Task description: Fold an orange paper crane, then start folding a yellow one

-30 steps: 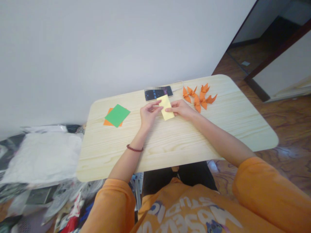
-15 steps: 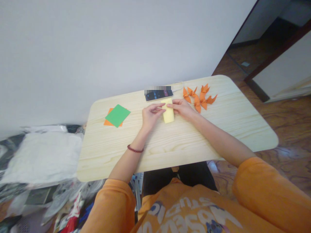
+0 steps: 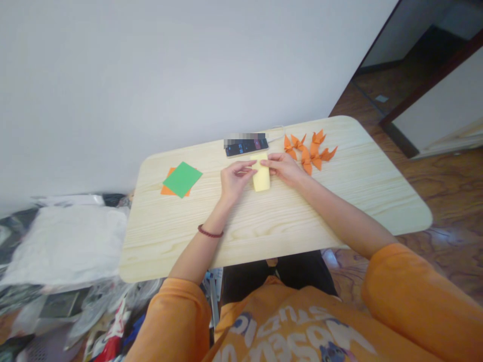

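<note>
Several plastic bags: are lying heaped on the floor at the far left, with a white bundle sitting on top of them.

Two paper sheets: a green sheet is lying tilted across an orange sheet, covering most of it, near the left end of the table.

Wooden table: is standing in front of the person, its pale grain running lengthwise and its far edge lying close to a white wall.

Left hand: is hovering low, partly open, with a bead bracelet around the wrist. Its fingertips are touching the yellow paper's left edge, but I cannot tell whether they are gripping it.

Phone: is lying flat just beyond the left hand, its screen lit.

Yellow paper: is lying folded into a narrow upright strip on the table, between both hands and just in front of the phone.

Right hand: is reaching in from the right, fingers extended and partly open. Its fingertips are touching the yellow paper's upper right corner; any grip is impossible to tell.

Orange paper cranes: are sitting clustered just beyond the right hand, almost touching one another.
</note>
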A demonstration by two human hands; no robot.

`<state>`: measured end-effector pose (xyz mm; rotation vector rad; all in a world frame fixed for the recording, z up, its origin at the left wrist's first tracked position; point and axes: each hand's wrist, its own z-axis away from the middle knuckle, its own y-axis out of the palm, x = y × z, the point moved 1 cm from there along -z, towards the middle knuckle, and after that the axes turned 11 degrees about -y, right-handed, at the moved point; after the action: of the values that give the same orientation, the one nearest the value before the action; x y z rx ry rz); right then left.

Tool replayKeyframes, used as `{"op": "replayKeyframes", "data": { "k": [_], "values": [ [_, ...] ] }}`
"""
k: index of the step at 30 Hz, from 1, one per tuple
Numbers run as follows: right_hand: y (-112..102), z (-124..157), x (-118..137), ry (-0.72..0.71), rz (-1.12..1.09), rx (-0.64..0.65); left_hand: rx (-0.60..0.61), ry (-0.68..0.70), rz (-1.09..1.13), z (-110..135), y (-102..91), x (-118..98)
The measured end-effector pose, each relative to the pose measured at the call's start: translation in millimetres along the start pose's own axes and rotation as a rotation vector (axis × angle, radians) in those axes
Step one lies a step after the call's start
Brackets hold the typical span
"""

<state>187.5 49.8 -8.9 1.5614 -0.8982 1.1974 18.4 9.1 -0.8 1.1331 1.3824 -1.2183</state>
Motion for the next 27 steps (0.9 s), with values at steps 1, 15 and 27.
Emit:
{"op": "replayKeyframes", "data": {
  "k": [1, 15, 27],
  "values": [
    [0.2, 0.0, 0.2, 0.0, -0.003, -0.004, 0.0, -0.005, 0.001, 0.0, 0.0, -0.2],
    [2.1, 0.0, 1.4, 0.013, -0.024, -0.039, -0.011, -0.046, 0.037, -1.4, 1.4, 0.1],
    [3.0, 0.0, 2.1, 0.023, -0.038, -0.055, -0.02, -0.067, 0.055, -0.6, 2.1, -2.3]
  ]
}}
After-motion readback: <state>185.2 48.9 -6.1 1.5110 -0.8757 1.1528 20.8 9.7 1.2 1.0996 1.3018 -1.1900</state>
